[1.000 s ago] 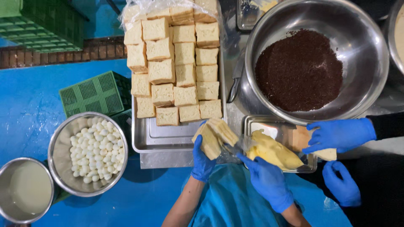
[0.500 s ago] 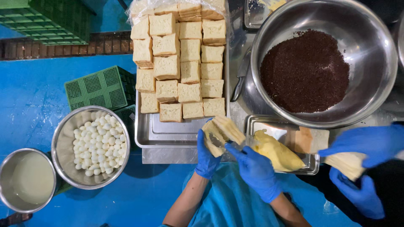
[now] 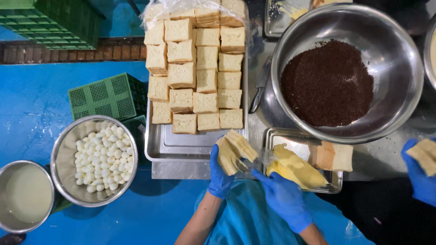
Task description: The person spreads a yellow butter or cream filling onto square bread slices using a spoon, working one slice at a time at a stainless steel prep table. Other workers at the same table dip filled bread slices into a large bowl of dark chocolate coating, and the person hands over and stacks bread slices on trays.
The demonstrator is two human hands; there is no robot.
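Observation:
My left hand (image 3: 221,174), in a blue glove, holds a small stack of white bread slices (image 3: 234,151) on edge above the front lip of a steel tray (image 3: 190,149). My right hand (image 3: 282,196), also gloved, is closed around a thin spreading tool (image 3: 255,164) that reaches between the bread and a yellow block of butter (image 3: 295,170). The butter lies in a small steel tray (image 3: 290,138) beside a few stacked bread slices (image 3: 334,156).
Rows of stacked bread (image 3: 200,72) fill the large tray's far part. A big steel bowl (image 3: 411,59) holds dark brown sprinkles (image 3: 327,81). At left are a bowl of small white balls (image 3: 102,156), a pot of pale liquid (image 3: 27,195) and green crates (image 3: 106,95). A co-worker's gloved hand (image 3: 420,179) holds bread (image 3: 424,154) at right.
The co-worker's gloved hands have pulled away from the butter tray to the right edge, carrying a bread slice. My own hands have barely moved, still at the bread and butter.

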